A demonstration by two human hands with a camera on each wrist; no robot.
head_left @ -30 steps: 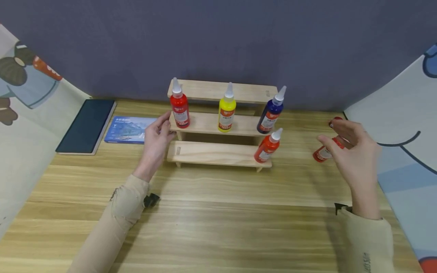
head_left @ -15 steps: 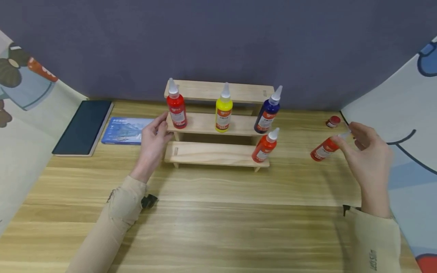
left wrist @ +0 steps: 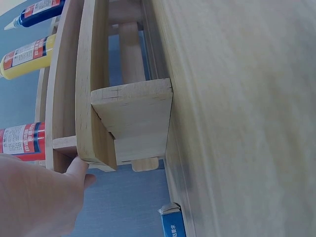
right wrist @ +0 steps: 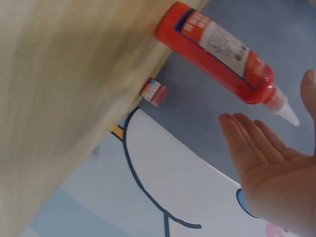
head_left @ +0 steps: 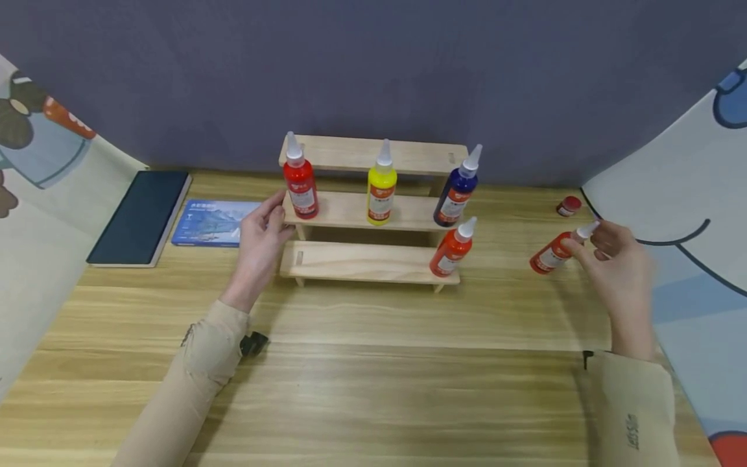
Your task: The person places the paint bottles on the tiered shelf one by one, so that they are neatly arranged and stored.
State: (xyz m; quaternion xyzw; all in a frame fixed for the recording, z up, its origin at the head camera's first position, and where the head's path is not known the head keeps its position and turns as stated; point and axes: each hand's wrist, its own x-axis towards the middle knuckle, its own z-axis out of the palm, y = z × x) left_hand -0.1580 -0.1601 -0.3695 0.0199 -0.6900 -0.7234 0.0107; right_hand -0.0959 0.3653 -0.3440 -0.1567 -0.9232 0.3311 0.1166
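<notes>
My left hand (head_left: 260, 243) pinches the left end of the middle tier of a wooden step rack (head_left: 344, 206), thumb at the edge in the left wrist view. Just above it stands a red paint bottle (head_left: 301, 191). A yellow paint bottle (head_left: 381, 194) and a dark blue one (head_left: 456, 198) share that tier, and an orange-red paint bottle (head_left: 452, 250) is on the lowest tier's right end. On the table, my right hand (head_left: 618, 272) is at the nozzle of another orange-red paint bottle (head_left: 550, 254). The right wrist view shows its straight fingers (right wrist: 247, 140) apart from this bottle (right wrist: 217, 52).
A small red-lidded jar (head_left: 569, 206) stands behind the right-hand bottle, near the side wall. Left of the rack lie a blue flat box (head_left: 210, 224) and a dark-covered book (head_left: 139, 217). A dark panel (head_left: 373, 71) rises behind the table.
My right hand first moves right, uncovering the bottle's nozzle and the small jar, then comes slightly back left to the bottle. My left hand keeps its hold on the rack.
</notes>
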